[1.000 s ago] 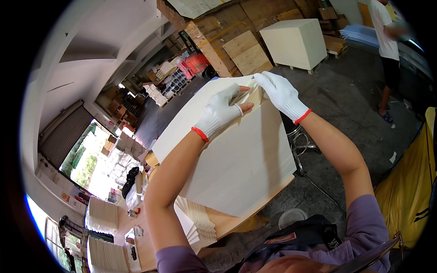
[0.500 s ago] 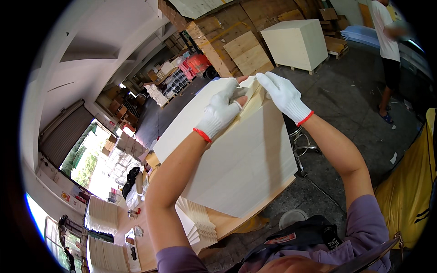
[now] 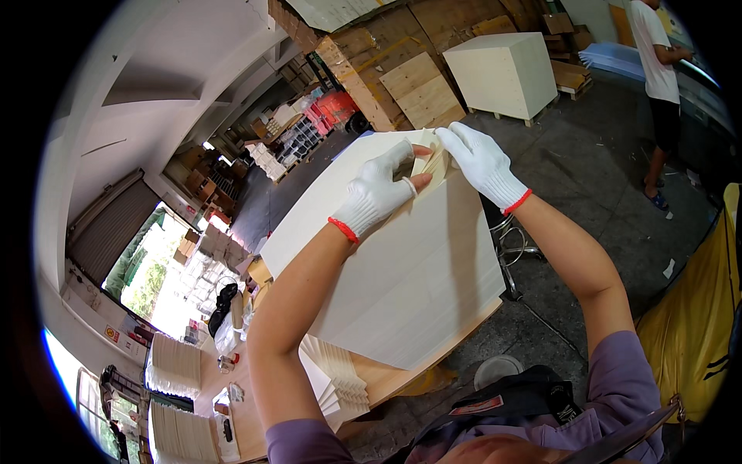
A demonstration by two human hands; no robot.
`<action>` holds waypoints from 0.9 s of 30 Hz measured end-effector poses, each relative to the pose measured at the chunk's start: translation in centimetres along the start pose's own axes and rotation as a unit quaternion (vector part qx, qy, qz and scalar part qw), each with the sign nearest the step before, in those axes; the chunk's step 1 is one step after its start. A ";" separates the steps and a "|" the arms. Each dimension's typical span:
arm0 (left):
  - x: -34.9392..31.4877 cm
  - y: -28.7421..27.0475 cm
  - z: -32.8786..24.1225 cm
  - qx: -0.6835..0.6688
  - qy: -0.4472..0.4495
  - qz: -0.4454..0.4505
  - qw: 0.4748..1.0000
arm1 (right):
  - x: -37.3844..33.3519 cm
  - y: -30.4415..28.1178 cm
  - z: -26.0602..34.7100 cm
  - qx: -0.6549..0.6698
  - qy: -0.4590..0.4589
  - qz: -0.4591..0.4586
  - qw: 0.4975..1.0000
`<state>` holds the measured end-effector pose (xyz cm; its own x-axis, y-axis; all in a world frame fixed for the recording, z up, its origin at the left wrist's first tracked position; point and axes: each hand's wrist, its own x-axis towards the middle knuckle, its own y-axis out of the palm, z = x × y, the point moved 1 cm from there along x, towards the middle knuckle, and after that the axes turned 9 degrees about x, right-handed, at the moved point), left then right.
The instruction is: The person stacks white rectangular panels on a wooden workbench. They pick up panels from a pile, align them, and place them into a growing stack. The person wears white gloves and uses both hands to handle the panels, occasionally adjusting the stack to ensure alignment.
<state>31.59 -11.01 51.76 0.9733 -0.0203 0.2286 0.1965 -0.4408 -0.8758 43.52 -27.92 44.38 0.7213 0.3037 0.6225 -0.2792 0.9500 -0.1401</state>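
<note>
A large block of cream-white sheets [image 3: 402, 263] lies on the wooden table in front of me. At its far corner, several sheet edges [image 3: 434, 172] are lifted and fanned apart. My left hand [image 3: 375, 188], in a white glove with bare thumb and forefinger tips, rests over the sheets. Its thumb and forefinger are spread, their tips touching the fanned edges. My right hand [image 3: 481, 164], gloved in white with a red cuff, is closed around the far right corner of the lifted sheets; its fingertips partly hide that corner.
Smaller piles of cream sheets [image 3: 182, 363] stand on the table [image 3: 251, 425] at left. A stool base [image 3: 514, 251] is beyond the table's right edge. A wrapped pallet load [image 3: 502, 73] and wooden crates [image 3: 417, 89] stand farther off. Another person [image 3: 661, 85] is at far right.
My left thumb and forefinger have shifted slightly right and toward the fanned sheet edges. My right hand has stayed at the corner. The other person's hands have moved a little.
</note>
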 end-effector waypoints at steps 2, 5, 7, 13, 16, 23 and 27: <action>0.0 0.0 0.1 0.005 0.015 -0.006 1.000 | 0.0 -0.1 0.1 -0.002 0.012 0.005 1.000; -0.1 -0.1 0.2 0.024 0.075 -0.045 0.996 | -0.2 -0.2 0.9 -0.001 0.032 0.019 0.999; -0.1 -0.3 -0.1 0.054 0.099 -0.063 0.992 | -0.3 -0.2 1.0 -0.003 0.037 0.025 0.999; -0.4 -0.2 -2.1 0.088 -0.042 0.014 0.995 | -0.2 -0.2 0.3 0.001 0.021 0.008 1.000; -0.1 0.0 -1.1 0.105 0.003 -0.008 0.994 | -0.2 -0.1 0.4 0.003 0.025 0.010 1.000; -0.1 -0.2 -0.9 0.086 0.012 0.002 0.996 | -0.3 -0.2 0.2 0.001 0.020 0.006 1.000; -0.1 -0.1 -0.7 0.068 0.052 -0.036 0.996 | -0.2 -0.3 0.5 0.022 0.046 0.018 0.999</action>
<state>31.42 -11.64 52.16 0.9402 -0.0888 0.3288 0.2861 -0.3181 -0.9038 43.21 -28.31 44.68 0.7643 0.3455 0.5445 -0.3327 0.9346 -0.1260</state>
